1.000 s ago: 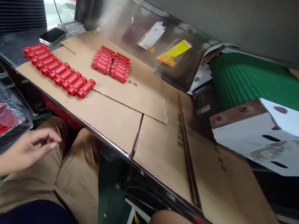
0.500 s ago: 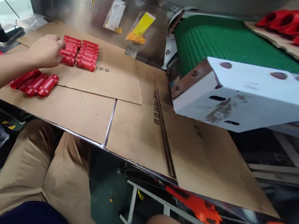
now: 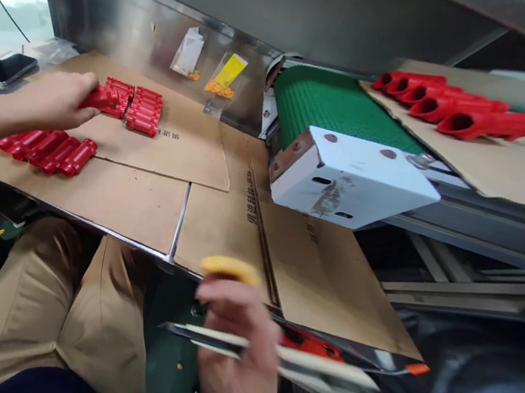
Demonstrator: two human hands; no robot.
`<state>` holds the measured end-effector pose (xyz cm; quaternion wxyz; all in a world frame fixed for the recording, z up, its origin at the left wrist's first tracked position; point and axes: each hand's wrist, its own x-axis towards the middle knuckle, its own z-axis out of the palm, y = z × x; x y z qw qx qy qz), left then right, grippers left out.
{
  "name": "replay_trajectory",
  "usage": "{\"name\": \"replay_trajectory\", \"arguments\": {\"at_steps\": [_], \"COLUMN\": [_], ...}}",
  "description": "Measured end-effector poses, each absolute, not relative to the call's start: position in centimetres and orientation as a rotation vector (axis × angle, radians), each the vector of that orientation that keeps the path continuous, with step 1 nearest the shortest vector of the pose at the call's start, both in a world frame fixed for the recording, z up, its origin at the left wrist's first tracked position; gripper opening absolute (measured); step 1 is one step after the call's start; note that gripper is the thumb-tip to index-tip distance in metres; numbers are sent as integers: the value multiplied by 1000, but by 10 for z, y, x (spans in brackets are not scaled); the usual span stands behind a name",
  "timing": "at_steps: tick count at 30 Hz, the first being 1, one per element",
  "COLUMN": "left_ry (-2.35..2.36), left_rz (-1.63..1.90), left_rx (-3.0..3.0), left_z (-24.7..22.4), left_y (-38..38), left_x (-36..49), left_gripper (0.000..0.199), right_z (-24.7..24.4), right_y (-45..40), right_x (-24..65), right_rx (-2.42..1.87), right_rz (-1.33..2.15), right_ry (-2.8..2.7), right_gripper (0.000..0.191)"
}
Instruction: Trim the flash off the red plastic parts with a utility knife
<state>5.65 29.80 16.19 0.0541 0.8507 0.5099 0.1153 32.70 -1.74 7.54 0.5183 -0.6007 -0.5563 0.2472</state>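
My left hand [image 3: 64,97] is closed on a red plastic tube piece [image 3: 99,99], held over the cardboard at the left. Just beyond it lie two stacked rows of similar red tube pieces [image 3: 145,111]. Below my left forearm is another row of red tube pieces [image 3: 50,150]. My right hand [image 3: 237,368], blurred, is raised in front of the table edge. Its fingers are closed around a slender pointed tool [image 3: 202,335] with a dark tip and pale body; its exact kind is unclear. Something yellow [image 3: 229,267] is at the fingertips, either worn or held.
A green conveyor belt [image 3: 339,105] with a white metal end cover [image 3: 351,182] juts in at the right. Red angled tubes [image 3: 479,119] lie on cardboard over it. A phone [image 3: 6,70] rests at far left. Small bags [image 3: 226,75] hang on the metal back wall.
My right hand has come up into view with the slender tool. My left hand has drawn slightly left with a red tube piece in it. The view has shifted to the right.
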Motion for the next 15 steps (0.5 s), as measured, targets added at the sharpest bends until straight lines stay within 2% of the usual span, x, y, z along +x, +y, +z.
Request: {"name": "replay_trajectory", "arguments": {"at_steps": [2,4,6,9,12,15], "left_ry": [1464,1160,1087,1158,1206,1200], "left_rz": [480,650,595,581,699,818], "left_rx": [2544,2223,1810,1341,1055,959], "left_z": [157,138,105,50,7,-16], "left_y": [249,187,121,43,-1,-20], "left_x": [38,21,10,2,-3,-5], "left_gripper": [73,71,57,53,48,40], "right_z": [67,56,46,33,21,10], "right_y": [-13,-7,-2,0,-4,-12], "right_x": [311,292,275,256,242,229], "right_rx": [-1238,-1118,-1163,-1273,-1299,-1324], "right_rz": [1013,1361,1460,1508,1645,1700], "right_ry": [-1093,-927,-886,-930,-979,-1030], "right_gripper": [69,73,67,57,57,54]}}
